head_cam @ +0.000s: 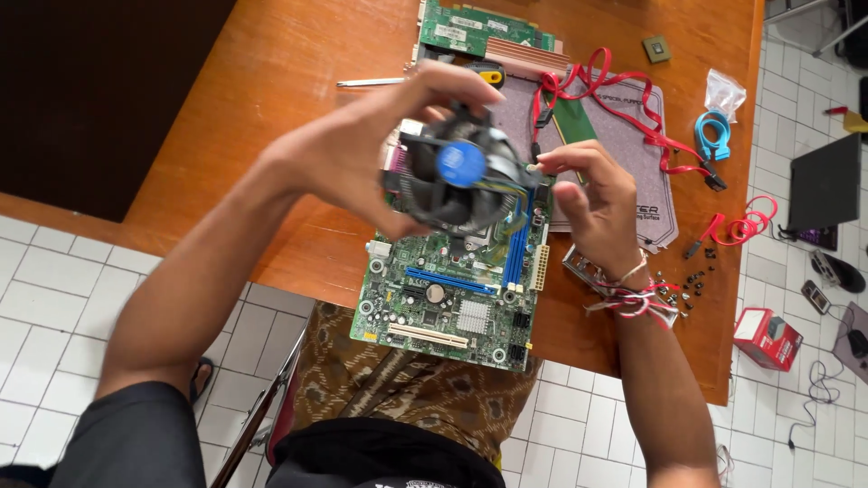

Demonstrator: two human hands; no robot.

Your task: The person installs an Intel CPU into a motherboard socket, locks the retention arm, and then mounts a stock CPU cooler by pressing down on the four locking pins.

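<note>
Just above the centre of the frame, a round black processor cooler with a finned metal body and a blue disc on its fan hub [459, 181] is held off the board by the left hand [362, 154]. The fingers of that hand are curled over the cooler's top edge and the thumb is hooked under its lower edge, so the hand is closed around the rim with the fan face turned up toward the camera. The left forearm runs in from the lower left of the frame and the wrist is bent over the cooler.

Directly below the cooler in the frame lies a green rectangular motherboard with blue slots [452, 294], flat on the orange wooden desk [271, 81], its long axis running from top to bottom of the frame. The socket area is largely hidden behind the cooler.

To the right of the cooler, the right hand [592, 203] is raised, with its thumb and forefinger pinched together on a small pale connector [535, 166] at the end of the cooler's thin cable, just beside the rim. The other fingers are loosely folded. The right hand is thus nearer the cable, the left nearer the cooler body.

Red flat cables [624, 104] lie on a grey mat [633, 136] toward the upper right.
</note>
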